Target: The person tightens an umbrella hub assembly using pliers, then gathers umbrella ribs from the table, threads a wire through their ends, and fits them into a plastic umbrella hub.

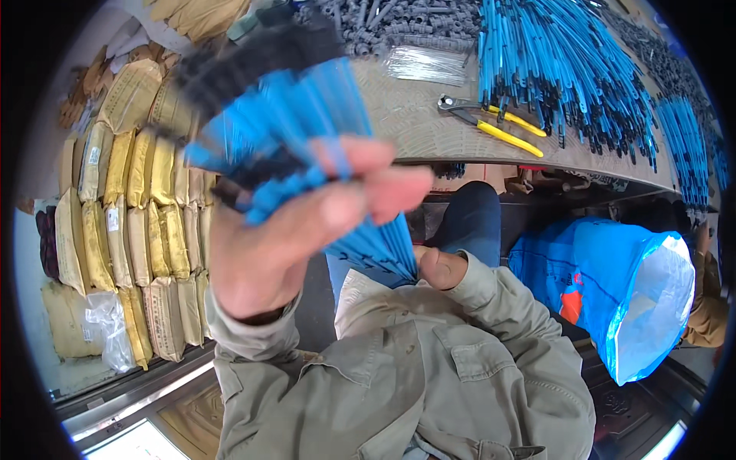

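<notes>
A fanned bundle of thin blue tubes with black ends is held up in front of my chest. Wrapped round its middle, my left hand has thumb and fingers closed on the tubes, some crossing over others. Motion blurs the fingers and the black upper ends. Low down near my lap, my right hand is closed at the bundle's narrow lower end, its fingertips partly hidden.
On the bench lie yellow-handled pincers, thin metal wires, a large pile of blue tubes and grey fittings. Wrapped packages are stacked at left. A blue sack gapes at right, near another person's sleeve.
</notes>
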A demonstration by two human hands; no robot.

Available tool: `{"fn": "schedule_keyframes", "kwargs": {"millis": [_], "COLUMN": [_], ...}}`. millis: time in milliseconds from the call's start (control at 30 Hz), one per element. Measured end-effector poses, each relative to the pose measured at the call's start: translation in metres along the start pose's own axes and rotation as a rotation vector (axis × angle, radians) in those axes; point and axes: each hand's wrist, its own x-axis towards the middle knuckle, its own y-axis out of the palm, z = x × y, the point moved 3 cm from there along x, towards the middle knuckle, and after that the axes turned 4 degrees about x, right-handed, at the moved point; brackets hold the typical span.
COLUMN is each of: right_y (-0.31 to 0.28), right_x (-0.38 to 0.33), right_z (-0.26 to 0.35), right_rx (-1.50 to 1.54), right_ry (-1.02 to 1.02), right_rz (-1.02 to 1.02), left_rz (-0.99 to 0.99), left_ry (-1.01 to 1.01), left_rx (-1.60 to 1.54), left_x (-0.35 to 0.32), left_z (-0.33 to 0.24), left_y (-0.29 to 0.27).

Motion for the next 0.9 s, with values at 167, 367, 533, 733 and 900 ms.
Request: {"fn": "schedule_keyframes", "kwargs": {"millis": [167,367,533,733,900], "right_y": [0.001,0.031,0.029,0.027,0.011], "right_x": [0.034,0.045,0.050,0.048,0.046], "right_z": [0.091,0.100,0.089,0.082,0.086], "right_rx": [-0.952,-1.025,-0.746,-0.927,-0.309], "right_ry": [-0.547,-0.379,-0.481,-0.365,-0.264], "right_rz": [0.238,0.202,0.193,0.168,0.081], "left_rz": [0.209,0.432,0.620,0.421,0.193], "left_ry": [0.180,0.372,0.521,-0.612,-1.364], "left_rx": [0.008,0.065,0.081,-0.636,-1.078], "left_x": [-0.027,-0.074,-0.086,-0.061,-0.057], "left_z": [-0.002,-0.015,-0.010,0.006,0.048], "left_y": [-0.008,-0.042,-0.051,-0.053,-0.047]}}
